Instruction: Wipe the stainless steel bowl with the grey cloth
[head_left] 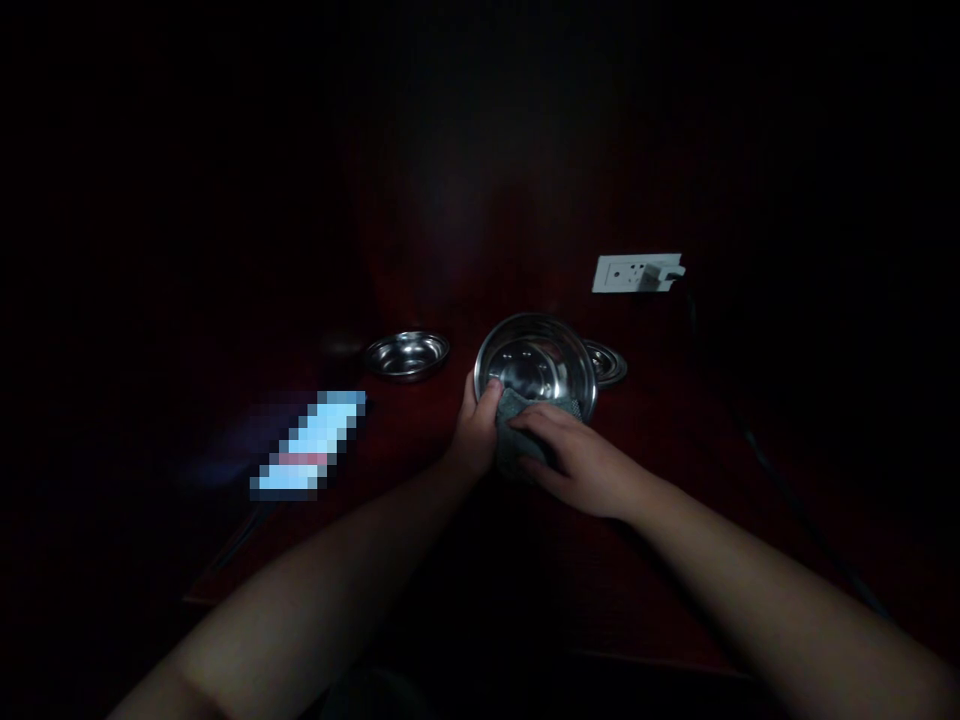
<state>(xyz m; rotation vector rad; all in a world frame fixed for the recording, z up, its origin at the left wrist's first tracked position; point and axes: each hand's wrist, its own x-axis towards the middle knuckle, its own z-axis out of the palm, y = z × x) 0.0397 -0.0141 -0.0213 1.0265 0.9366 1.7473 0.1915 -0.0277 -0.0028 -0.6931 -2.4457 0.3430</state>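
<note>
In a very dark scene, a shiny steel bowl (pixel 536 360) is tilted toward me over a dark red table (pixel 420 440). My left hand (pixel 474 430) grips the bowl's near left rim, thumb on the edge. My right hand (pixel 581 455) presses a grey cloth (pixel 517 435) against the bowl's near rim. Part of the cloth is hidden under my fingers.
A shallow steel dish (pixel 406 354) lies to the left of the bowl, and another steel dish (pixel 607 362) peeks out behind it on the right. A lit phone screen (pixel 309 446) lies at the left. A white wall socket (pixel 637 272) holds a plug with a dark cable (pixel 750 440).
</note>
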